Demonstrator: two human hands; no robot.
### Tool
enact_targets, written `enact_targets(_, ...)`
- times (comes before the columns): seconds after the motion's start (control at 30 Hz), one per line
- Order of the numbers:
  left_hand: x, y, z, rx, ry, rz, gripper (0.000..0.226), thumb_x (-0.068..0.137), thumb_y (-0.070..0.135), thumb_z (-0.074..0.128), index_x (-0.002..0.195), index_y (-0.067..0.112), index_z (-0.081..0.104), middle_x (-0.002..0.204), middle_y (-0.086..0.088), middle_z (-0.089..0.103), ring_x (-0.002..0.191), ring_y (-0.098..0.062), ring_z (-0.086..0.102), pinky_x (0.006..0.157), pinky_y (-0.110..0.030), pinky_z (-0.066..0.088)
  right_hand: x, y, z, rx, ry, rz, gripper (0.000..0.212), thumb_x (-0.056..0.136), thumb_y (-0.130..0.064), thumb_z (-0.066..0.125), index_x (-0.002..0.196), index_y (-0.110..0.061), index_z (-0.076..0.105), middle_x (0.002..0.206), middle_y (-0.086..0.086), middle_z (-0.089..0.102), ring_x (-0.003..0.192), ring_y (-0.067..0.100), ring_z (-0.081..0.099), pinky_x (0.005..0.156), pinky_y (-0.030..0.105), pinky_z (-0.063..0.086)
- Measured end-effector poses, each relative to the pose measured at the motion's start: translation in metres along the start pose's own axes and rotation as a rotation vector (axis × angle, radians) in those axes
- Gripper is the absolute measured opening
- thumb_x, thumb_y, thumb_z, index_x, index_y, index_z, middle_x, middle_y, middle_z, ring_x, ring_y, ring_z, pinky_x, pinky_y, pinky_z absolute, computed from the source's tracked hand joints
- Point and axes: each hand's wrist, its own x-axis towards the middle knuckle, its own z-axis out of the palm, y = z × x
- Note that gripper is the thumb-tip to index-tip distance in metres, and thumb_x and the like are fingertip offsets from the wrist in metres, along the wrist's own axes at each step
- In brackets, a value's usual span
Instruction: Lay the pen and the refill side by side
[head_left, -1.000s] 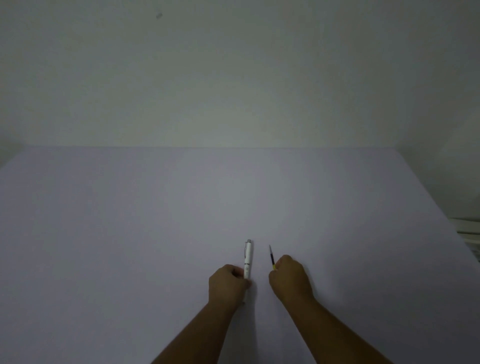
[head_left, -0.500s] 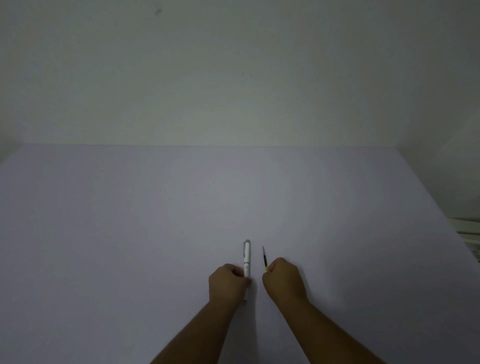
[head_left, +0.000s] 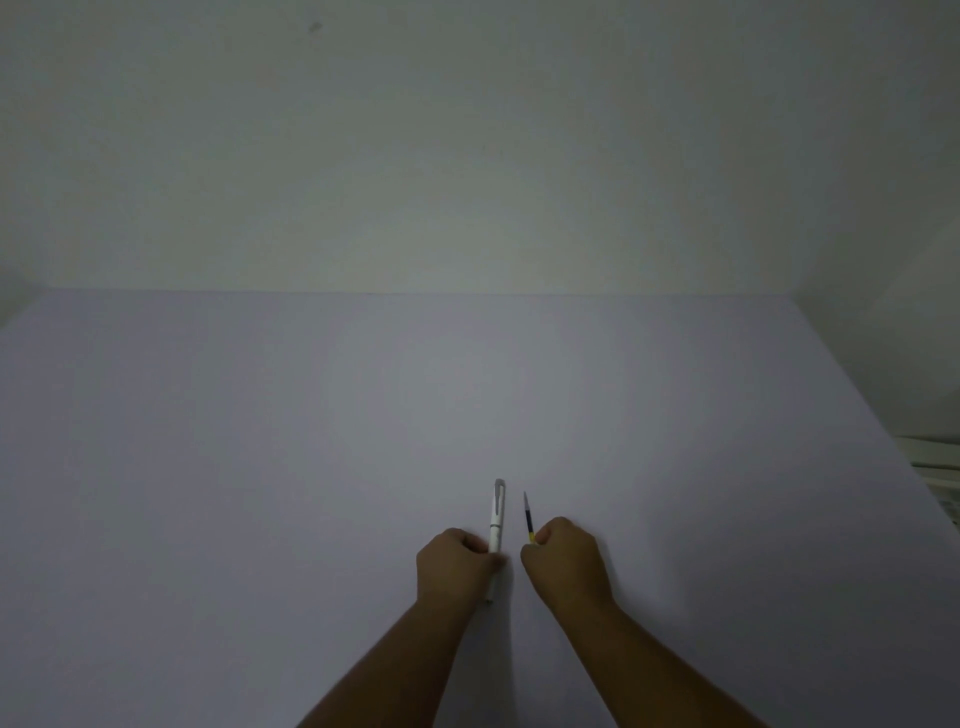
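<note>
Seen from the head camera: our left hand (head_left: 457, 569) curls round a white pen barrel (head_left: 496, 519), clip end pointing away, while our right hand (head_left: 566, 564) pinches a thin ink refill (head_left: 528, 519) just beside it, both low over the pale table (head_left: 260, 467) near its front edge.

Dim, flat light; brightest mid-frame, dark corners; soft grainy focus; wide-angle bending at edges.

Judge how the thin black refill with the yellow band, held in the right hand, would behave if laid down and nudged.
The thin black refill with the yellow band looks round and clipless, so it would probably roll. Its slimness suggests it is light and may flex. The right hand pinches only its end.
</note>
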Motion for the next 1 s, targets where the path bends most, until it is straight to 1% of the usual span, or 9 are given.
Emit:
enact_targets(0.17,0.0009,0.0000,0.0000,0.025,0.013,0.004,0.020,0.074,0.025,0.076,0.089,0.012,0.070,0.077,0.003,0.063,0.071,-0.011,0.058,0.053,-0.011,0.041,-0.0006,0.0013,-0.0012,0.009,-0.003,-0.005,0.022,0.074,-0.019,0.058,0.092,-0.008,0.061,0.099,0.012,0.068,0.092,0.031,0.065,0.079,0.037,0.055)
enact_targets(0.27,0.0009,-0.0003,-0.0002,0.060,0.019,0.002,0.017,0.075,0.024,0.073,0.088,0.013,0.071,0.083,-0.002,0.069,0.078,-0.015,0.063,0.070,-0.022,0.052,-0.0012,0.0026,-0.0022,0.015,-0.010,-0.004,0.019,0.075,-0.020,0.059,0.091,-0.010,0.060,0.099,0.011,0.068,0.091,0.030,0.065,0.078,0.035,0.055)
enact_targets(0.4,0.0025,-0.0009,-0.0001,0.069,0.021,0.001,0.015,0.078,0.021,0.070,0.089,0.012,0.072,0.086,-0.005,0.072,0.071,-0.013,0.062,0.063,-0.019,0.049,-0.0015,0.0037,-0.0032,0.028,-0.009,-0.012,0.016,0.074,-0.019,0.059,0.088,-0.011,0.059,0.099,0.012,0.068,0.091,0.030,0.065,0.077,0.034,0.054)
enact_targets(0.6,0.0034,-0.0006,-0.0001,0.098,0.025,0.009,0.017,0.080,0.020,0.068,0.093,0.011,0.073,0.092,-0.007,0.074,0.082,-0.019,0.067,0.075,-0.024,0.052,-0.0026,0.0036,-0.0031,0.017,-0.010,-0.017,0.010,0.075,-0.021,0.059,0.082,-0.016,0.054,0.098,0.011,0.068,0.090,0.030,0.065,0.075,0.034,0.053)
enact_targets(0.67,0.0036,-0.0019,-0.0006,0.102,0.034,0.015,0.017,0.079,0.021,0.068,0.093,0.012,0.073,0.090,-0.006,0.074,0.080,-0.018,0.067,0.071,-0.022,0.053,-0.0026,0.0039,-0.0031,0.009,-0.010,-0.016,0.015,0.075,-0.021,0.059,0.087,-0.012,0.058,0.098,0.012,0.068,0.090,0.030,0.065,0.076,0.035,0.055)
enact_targets(0.77,0.0032,-0.0030,-0.0022,0.075,0.046,0.006,0.016,0.078,0.020,0.069,0.092,0.014,0.073,0.078,0.001,0.067,0.061,-0.008,0.059,0.045,-0.008,0.046,-0.0024,0.0032,-0.0029,0.011,-0.010,-0.014,0.017,0.075,-0.022,0.059,0.089,-0.012,0.059,0.098,0.011,0.068,0.089,0.029,0.065,0.077,0.035,0.056)
enact_targets(0.8,0.0034,-0.0033,-0.0025,0.063,0.049,0.004,0.015,0.078,0.020,0.069,0.092,0.014,0.072,0.076,0.002,0.065,0.060,-0.007,0.058,0.044,-0.008,0.045,-0.0023,0.0031,-0.0027,0.013,-0.009,-0.014,0.016,0.075,-0.022,0.059,0.088,-0.013,0.059,0.097,0.010,0.068,0.088,0.029,0.065,0.077,0.035,0.056)
enact_targets(0.97,0.0039,-0.0053,-0.0029,0.061,0.043,0.001,0.014,0.079,0.021,0.067,0.091,0.015,0.072,0.080,0.000,0.068,0.065,-0.009,0.059,0.055,-0.014,0.047,-0.0025,0.0039,-0.0023,0.010,-0.005,-0.012,0.020,0.076,-0.023,0.060,0.093,-0.012,0.061,0.099,0.010,0.068,0.090,0.028,0.065,0.075,0.032,0.053)
enact_targets(1.0,0.0047,-0.0062,-0.0025,0.053,0.046,0.004,0.013,0.079,0.022,0.068,0.089,0.015,0.071,0.078,0.002,0.067,0.065,-0.008,0.059,0.053,-0.013,0.047,-0.0027,0.0038,-0.0022,0.010,-0.004,-0.011,0.021,0.076,-0.023,0.060,0.093,-0.012,0.061,0.099,0.010,0.068,0.090,0.028,0.065,0.075,0.032,0.053)
